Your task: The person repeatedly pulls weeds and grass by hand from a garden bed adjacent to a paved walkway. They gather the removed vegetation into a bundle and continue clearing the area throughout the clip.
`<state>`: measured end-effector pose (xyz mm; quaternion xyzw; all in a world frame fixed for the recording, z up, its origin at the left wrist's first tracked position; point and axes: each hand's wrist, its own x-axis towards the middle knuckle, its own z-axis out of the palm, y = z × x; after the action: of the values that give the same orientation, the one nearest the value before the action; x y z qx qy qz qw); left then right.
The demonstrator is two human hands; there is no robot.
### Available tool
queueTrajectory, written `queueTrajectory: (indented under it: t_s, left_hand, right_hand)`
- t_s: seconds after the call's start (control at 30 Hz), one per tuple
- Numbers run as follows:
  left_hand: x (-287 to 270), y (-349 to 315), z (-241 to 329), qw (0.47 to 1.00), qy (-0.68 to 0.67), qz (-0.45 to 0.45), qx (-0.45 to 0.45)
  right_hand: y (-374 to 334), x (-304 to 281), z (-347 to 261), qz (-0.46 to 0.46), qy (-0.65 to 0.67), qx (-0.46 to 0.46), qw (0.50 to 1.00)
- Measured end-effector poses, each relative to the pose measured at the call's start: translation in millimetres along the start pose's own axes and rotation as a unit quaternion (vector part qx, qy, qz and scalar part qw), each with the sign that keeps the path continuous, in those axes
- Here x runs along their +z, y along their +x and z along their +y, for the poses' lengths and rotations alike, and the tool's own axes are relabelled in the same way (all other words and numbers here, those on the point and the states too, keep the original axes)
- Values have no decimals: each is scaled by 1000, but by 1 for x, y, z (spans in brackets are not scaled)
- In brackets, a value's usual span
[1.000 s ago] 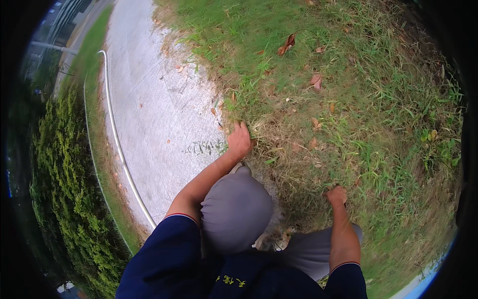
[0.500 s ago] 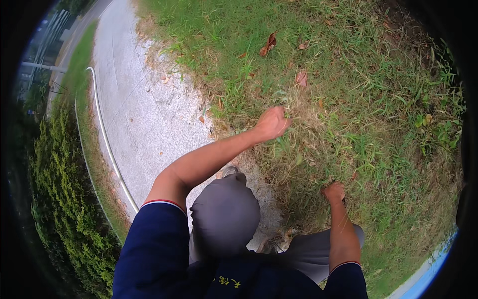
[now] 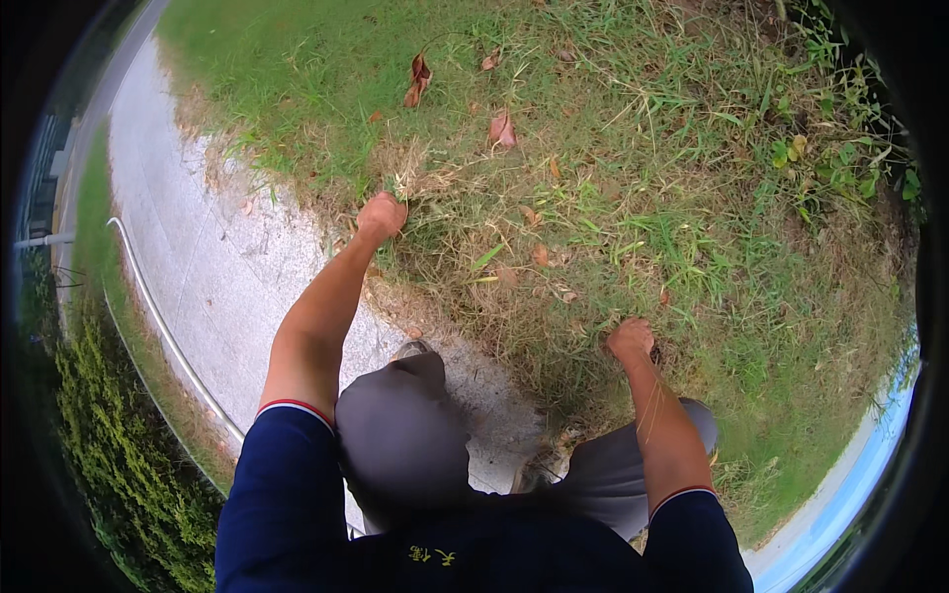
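My left hand (image 3: 384,213) is closed in a fist at the edge of the paved path, with a tuft of dry, pulled-looking grass (image 3: 423,178) sticking out of it. Low in the grass on the right, my right hand (image 3: 633,338) is closed too, its fingers curled down. Something small and dark shows beside it, but I cannot make out what it holds. Matted grass and weeds (image 3: 534,306) lie between the two hands.
A pale concrete path (image 3: 213,247) runs along the left, with a white pipe-like rail (image 3: 173,341) and a hedge (image 3: 119,425) beyond. Brown fallen leaves (image 3: 417,81) dot the grass. Leafy plants (image 3: 840,158) grow at the far right, and my bent knees (image 3: 400,420) are close below.
My left hand has moved left and slightly away from me with the grass tuft. My right hand has shifted a little left and farther out. The whole view has swung right.
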<state>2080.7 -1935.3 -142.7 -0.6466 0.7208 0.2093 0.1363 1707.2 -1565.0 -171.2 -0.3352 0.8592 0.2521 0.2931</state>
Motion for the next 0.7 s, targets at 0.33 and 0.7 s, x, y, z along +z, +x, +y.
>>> queueTrajectory:
  t_s: [0.33,0.7]
  left_hand:
    - [-136,-97,167,905,-416,78,39]
    - [-235,-203,267,885,-451,14,115]
  right_hand:
    - [27,36,-1,32,-16,35,999]
    - [-48,-112,13,-73,715,-114,685]
